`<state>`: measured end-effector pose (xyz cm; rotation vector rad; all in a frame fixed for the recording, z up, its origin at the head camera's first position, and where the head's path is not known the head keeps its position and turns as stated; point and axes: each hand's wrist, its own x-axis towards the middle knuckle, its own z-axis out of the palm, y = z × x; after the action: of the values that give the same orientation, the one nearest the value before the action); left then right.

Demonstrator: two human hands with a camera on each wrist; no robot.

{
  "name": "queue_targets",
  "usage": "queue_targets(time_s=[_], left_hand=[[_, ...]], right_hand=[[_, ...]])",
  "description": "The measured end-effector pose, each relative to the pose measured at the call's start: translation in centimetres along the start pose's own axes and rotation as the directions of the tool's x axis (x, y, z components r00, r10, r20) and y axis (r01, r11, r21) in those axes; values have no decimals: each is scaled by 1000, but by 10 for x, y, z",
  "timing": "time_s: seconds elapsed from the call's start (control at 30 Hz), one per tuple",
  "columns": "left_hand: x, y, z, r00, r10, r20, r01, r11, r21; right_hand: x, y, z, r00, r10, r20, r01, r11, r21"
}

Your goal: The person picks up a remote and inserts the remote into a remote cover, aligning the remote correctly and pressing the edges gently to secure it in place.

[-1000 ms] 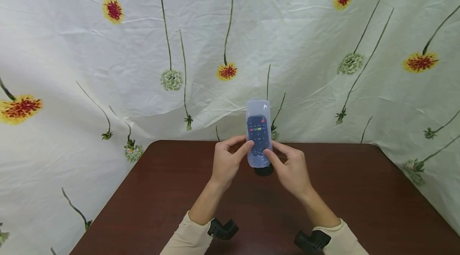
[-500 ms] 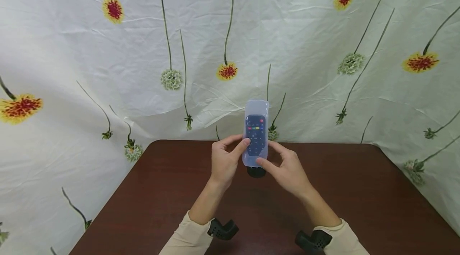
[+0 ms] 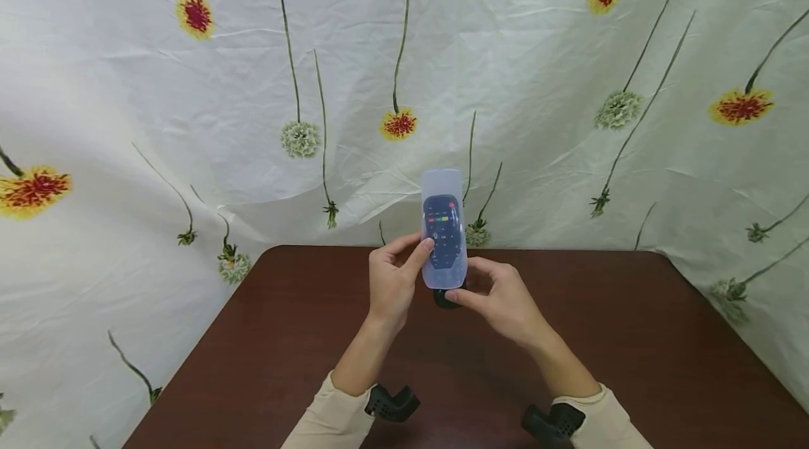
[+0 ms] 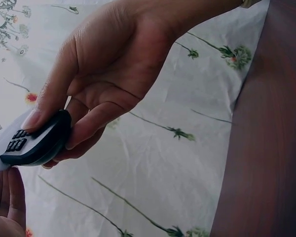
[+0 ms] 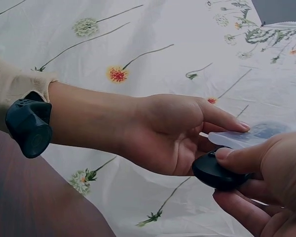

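A dark remote control (image 3: 444, 235) with small coloured buttons is inside a translucent remote cover (image 3: 441, 182), held upright above the table. The remote's rounded black lower end (image 4: 44, 145) sticks out of the cover, with black keys near it. My left hand (image 3: 390, 286) grips the cover's left side, thumb on the front and fingers behind. My right hand (image 3: 508, 300) pinches the black end; its thumb lies on the key side in the left wrist view. In the right wrist view, the left hand (image 5: 167, 131) holds the pale cover beside the right hand (image 5: 281, 168).
Below the hands lies a dark reddish-brown table (image 3: 303, 336). A white cloth (image 3: 240, 83) printed with flowers hangs behind it and along its sides. Black wrist devices (image 3: 393, 403) sit at both cream sleeves.
The covered remote has shifted left and slightly up. My right thumb has slid from the cover's lower front down to the bare black end; the left hand keeps its grip.
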<state>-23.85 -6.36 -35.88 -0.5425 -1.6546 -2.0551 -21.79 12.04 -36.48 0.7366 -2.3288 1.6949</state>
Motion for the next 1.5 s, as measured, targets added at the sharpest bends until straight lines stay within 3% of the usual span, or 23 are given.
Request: queue_targets(time_s=[0.53,1.2,1.5], left_hand=[[-2,-4,-1,999,20,46,-21,999,27],[-6,-13,9,996,68,62,-70,997,33],[-4,-9,7,992,114,53,-118,991,68]], right_hand=[[3,-3,4,1000,-10,-27,10,1000,6],[1,2,6,983,-32,-180,35,999,15],[1,1,4,991,-42,-126,53,995,84]])
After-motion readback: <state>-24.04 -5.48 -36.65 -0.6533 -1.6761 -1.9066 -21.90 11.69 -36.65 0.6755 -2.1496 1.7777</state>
